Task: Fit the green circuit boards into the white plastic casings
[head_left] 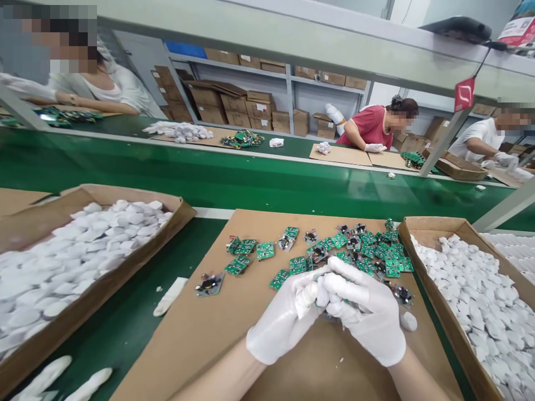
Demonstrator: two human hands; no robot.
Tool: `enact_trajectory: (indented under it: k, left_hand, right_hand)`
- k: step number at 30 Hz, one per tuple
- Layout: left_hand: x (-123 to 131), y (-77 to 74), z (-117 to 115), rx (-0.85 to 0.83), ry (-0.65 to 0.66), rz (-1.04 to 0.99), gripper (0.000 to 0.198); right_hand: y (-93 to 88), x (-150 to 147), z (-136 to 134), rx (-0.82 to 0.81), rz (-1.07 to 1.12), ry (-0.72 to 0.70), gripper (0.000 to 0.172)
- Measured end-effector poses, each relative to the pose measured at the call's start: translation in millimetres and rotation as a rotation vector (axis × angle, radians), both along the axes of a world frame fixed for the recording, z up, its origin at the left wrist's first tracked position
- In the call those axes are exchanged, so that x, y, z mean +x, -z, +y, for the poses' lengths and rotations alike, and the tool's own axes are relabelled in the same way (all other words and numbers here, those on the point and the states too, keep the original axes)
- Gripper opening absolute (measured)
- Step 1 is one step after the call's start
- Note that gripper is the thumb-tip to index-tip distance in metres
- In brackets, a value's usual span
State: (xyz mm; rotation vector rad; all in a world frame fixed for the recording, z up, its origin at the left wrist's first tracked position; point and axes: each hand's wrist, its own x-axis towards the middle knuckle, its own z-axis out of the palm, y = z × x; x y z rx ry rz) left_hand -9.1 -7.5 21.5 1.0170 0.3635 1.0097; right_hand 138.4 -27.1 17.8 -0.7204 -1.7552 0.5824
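My left hand [286, 317] and my right hand [371, 320], both in thin white gloves, meet over a brown cardboard sheet [209, 340]. The fingers of both are bent and pressed together at the tips. Whatever they pinch is mostly covered by the gloves; a pale lump [321, 293] shows between them, and I cannot tell its kind. Just beyond the fingers lie several small green circuit boards [265, 251], some turned with black components up, such as the board [209, 284] on the left. A whitish rounded piece [408, 321] rests beside my right hand.
Cardboard trays of white pieces stand left [83, 253] and right [480, 312]. White finger-shaped covers [170, 297] lie on the green surface. Behind runs a green conveyor edge [251, 181] under a metal beam [292, 39]. Several people work across it near more boards [242, 139].
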Motion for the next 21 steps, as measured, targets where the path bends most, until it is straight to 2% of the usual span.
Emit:
enact_trajectory:
  k: [3,5,7,9,11,13,18,21]
  left_hand:
    - [-2.3,-5.5,1.1,-0.018,0.013,0.035,0.046]
    - [-3.8,-9.6,1.7,-0.053,0.024,0.054,0.039]
    - [-5.5,-12.0,2.0,-0.092,0.057,0.063,0.029]
    - [-7.7,-11.1,2.3,-0.134,0.086,0.033,0.025]
    - [-10.5,-6.9,3.0,-0.181,0.065,-0.016,0.03]
    - [-13.2,-0.9,4.1,-0.179,0.014,0.013,0.032]
    - [-12.2,8.1,6.9,-0.08,-0.038,0.432,0.012]
    - [-6.9,5.6,6.5,-0.135,-0.029,0.485,0.014]
  right_hand:
    - [-3.1,2.2,-1.9,-0.088,0.026,-0.049,0.061]
    - [-4.6,6.6,-2.7,-0.162,-0.026,0.002,0.079]
    - [-4.9,11.7,-1.6,-0.138,-0.132,0.072,0.076]
    - [-4.3,15.9,1.1,-0.025,-0.228,0.112,0.067]
    - [-3.5,18.8,4.4,0.093,-0.311,0.116,0.069]
    - [-2.7,20.5,7.2,0.132,-0.403,0.081,0.072]
    - [-3.7,19.5,8.7,0.013,-0.498,-0.047,0.064]
    - [-5.7,15.3,6.3,-0.107,-0.51,-0.116,0.063]
